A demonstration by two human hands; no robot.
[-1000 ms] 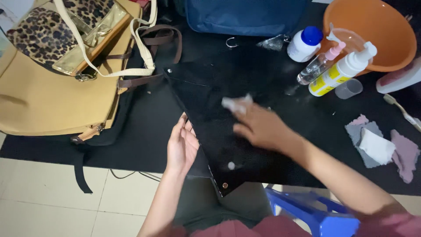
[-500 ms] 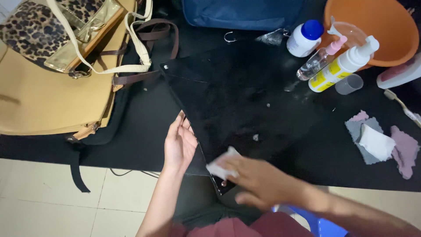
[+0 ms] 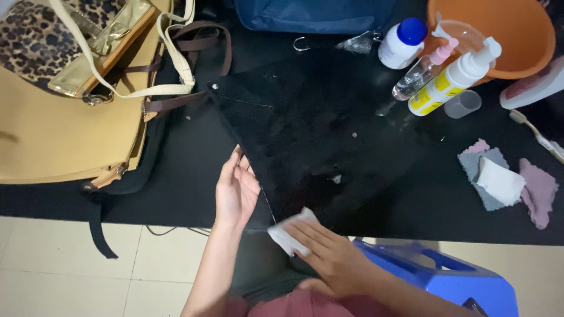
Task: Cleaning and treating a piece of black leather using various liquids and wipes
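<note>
A black bag [image 3: 317, 135] lies flat on the black table [image 3: 176, 176], one corner hanging over the near edge. My left hand [image 3: 236, 191] rests palm-up against the bag's left edge, fingers spread, steadying it. My right hand [image 3: 329, 258] presses a small white wipe [image 3: 288, 232] onto the bag's near corner, fingers flat over the wipe.
A tan bag [image 3: 59, 135] and a leopard-print bag [image 3: 35, 41] lie at the left. An orange basin [image 3: 505, 35], a white spray bottle [image 3: 452, 79], a clear pink-topped bottle [image 3: 420, 70] and a white jar [image 3: 399, 44] stand at the back right. Cloth scraps [image 3: 505, 182] lie at the right. A blue stool [image 3: 435, 276] stands below.
My right hand has dragged the wipe from the middle of the black bag down to its near corner. My left hand has stayed on the bag's edge.
</note>
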